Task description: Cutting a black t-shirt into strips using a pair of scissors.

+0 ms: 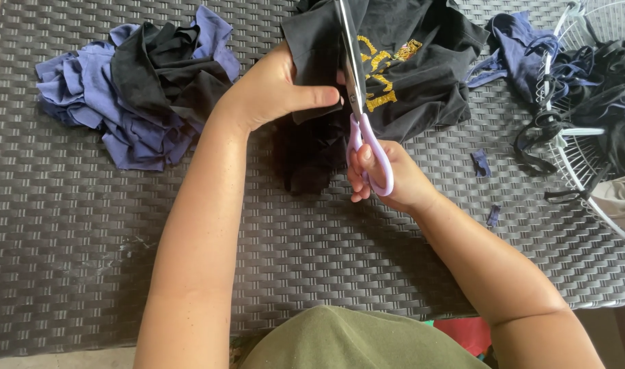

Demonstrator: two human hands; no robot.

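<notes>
While left hand (275, 89) pinches black garment (401, 68), right hand (387, 174) grips scissors (359, 102).

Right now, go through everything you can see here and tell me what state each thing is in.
Black garment: bunched up, gripped at one edge, scissor blades on it.
Scissors: lilac handles, blades nearly shut, pointing away.
Left hand: pinching the black fabric.
Right hand: fingers through the scissor handles.
Cloth pile: blue and black pieces, heaped, untouched.
White wire basket: tipped, holding dark strips.
Blue scraps: loose on the woven table.

Home patio: woven wicker table (66, 225)
</notes>
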